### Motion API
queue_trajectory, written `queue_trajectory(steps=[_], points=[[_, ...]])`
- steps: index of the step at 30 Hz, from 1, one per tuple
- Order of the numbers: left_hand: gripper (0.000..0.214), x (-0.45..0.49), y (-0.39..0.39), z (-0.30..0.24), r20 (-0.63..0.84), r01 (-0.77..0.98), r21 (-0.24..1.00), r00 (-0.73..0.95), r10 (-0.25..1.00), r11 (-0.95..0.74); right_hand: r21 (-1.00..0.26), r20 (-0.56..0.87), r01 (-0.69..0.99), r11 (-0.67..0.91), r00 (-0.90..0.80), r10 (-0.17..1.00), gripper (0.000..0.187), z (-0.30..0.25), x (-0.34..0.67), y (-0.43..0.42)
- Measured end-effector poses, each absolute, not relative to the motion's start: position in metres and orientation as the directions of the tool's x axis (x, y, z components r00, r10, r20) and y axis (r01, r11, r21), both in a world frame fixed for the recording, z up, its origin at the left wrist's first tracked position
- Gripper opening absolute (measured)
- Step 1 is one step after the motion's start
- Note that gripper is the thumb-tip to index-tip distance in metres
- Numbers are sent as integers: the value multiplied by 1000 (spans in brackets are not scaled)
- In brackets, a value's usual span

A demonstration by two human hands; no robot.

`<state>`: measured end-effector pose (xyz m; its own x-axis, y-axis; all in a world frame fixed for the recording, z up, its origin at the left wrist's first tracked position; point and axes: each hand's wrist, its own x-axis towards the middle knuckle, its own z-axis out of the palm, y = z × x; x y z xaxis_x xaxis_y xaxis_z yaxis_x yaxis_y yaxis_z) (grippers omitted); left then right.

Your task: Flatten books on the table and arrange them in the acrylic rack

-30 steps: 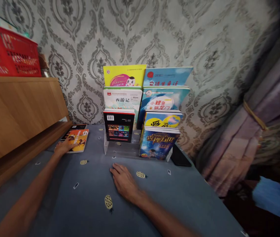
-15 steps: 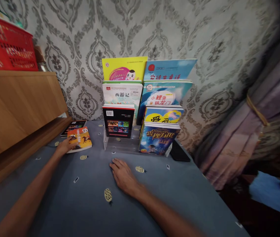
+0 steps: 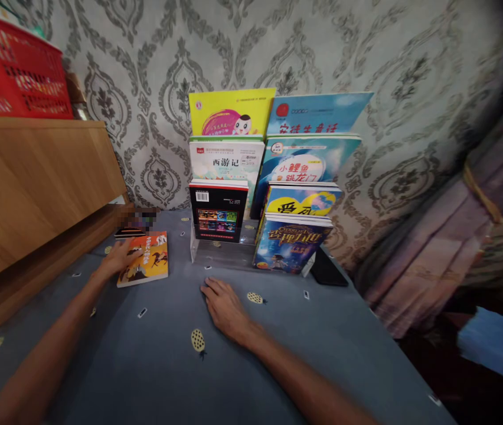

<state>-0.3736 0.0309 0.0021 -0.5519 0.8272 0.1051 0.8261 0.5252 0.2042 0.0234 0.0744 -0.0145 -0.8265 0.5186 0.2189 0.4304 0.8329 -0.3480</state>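
My left hand lies flat on an orange book with horses on its cover, fingers spread over its left edge. The book rests on the blue-grey cloth in front of a darker book. My right hand rests palm down on the cloth with fingers stretched out, holding nothing. It sits just in front of a clear stepped book stand. The stand holds two columns of upright books, with a black book front left and a blue fantasy book front right.
A wooden headboard-like panel runs along the left, with a red plastic basket on top. Patterned wallpaper backs the stand. A dark flat object lies right of the stand. A tied purple curtain hangs at the right, past the surface's edge.
My left hand has slid the orange book off the darker book, toward me and a little to the right. My right hand has stayed in place.
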Motion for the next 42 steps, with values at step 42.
queue_trajectory(steps=[42], points=[[64, -284, 12, -12, 131, 896, 253, -406, 905, 365, -517, 239, 390, 762, -789, 566, 34, -19, 28, 78]])
